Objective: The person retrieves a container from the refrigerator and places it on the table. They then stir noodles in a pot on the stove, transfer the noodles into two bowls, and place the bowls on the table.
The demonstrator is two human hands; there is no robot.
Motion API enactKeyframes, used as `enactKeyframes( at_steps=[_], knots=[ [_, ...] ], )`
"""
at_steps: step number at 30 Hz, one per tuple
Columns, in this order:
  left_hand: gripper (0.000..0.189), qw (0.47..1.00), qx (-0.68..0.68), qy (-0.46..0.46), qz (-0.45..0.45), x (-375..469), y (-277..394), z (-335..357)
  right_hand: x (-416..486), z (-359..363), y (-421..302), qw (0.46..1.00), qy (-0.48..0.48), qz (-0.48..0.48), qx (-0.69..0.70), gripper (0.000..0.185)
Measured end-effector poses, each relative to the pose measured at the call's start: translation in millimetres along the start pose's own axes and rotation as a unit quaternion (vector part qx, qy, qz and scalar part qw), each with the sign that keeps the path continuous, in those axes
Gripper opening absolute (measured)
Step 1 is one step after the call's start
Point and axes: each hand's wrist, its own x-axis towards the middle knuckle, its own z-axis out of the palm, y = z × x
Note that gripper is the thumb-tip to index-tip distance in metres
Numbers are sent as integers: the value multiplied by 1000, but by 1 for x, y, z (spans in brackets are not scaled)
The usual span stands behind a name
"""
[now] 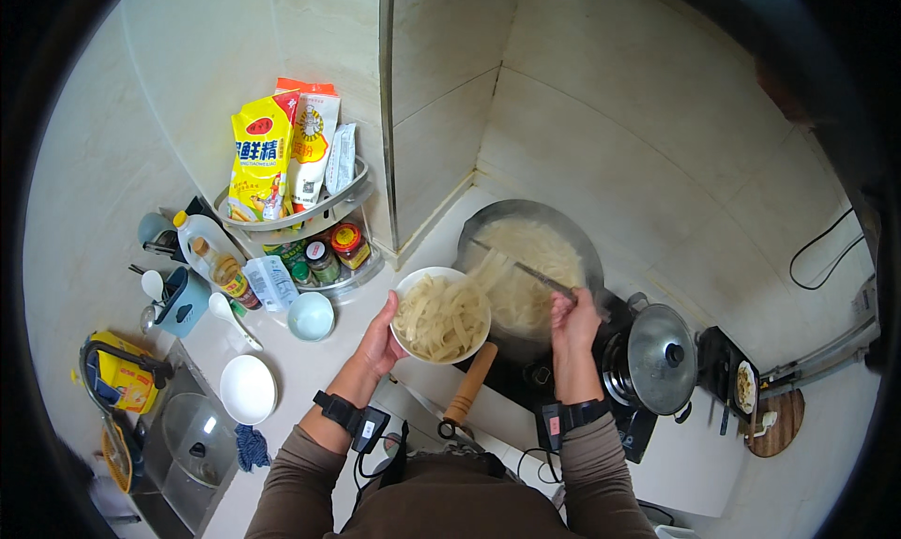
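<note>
My left hand grips the side of a white bowl heaped with wide, flat noodles. The bowl is held at the left rim of a dark wok, over the counter's edge. My right hand is closed around chopsticks, which reach left across the wok. Noodles hang at their tips, between the wok and the bowl. More noodles lie in cloudy, steaming liquid in the wok. The wok's wooden handle points towards me, below the bowl.
Right of the wok, a lidded metal pot stands on the gas stove. An empty white bowl, a pale blue bowl and a white spoon lie on the left counter. A corner rack holds seasoning bags and jars. The sink holds a glass lid.
</note>
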Motion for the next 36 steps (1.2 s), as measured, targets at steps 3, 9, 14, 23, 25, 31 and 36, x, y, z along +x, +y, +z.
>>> enactKeyframes(
  at_steps=[3, 9, 14, 23, 25, 31, 36],
  knots=[
    [75, 1000, -4, -11, 6, 3, -1, 1, -14, 19, -36, 997, -33, -69, -21, 17],
    [71, 1000, -5, -18, 12, 6, 0, 8, -47, 46, -77, 984, -94, -142, -55, 19],
    [68, 1000, -10, -23, 19, 7, 2, 11, -86, 46, -70, 969, -134, -166, -126, 19],
    [72, 1000, -10, -8, 14, 4, 5, 9, -75, -3, -76, 885, -156, -324, -295, 32],
    [76, 1000, -9, -13, 7, 4, 6, 11, -44, -11, -58, 895, -97, -281, -332, 32],
    [75, 999, 6, -31, -7, 1, 12, 22, 16, -10, 27, 990, -95, -25, -103, 22],
    [74, 999, 24, -17, -15, -1, 11, 23, 26, -5, -1, 998, -48, 37, -30, 27]
  ],
)
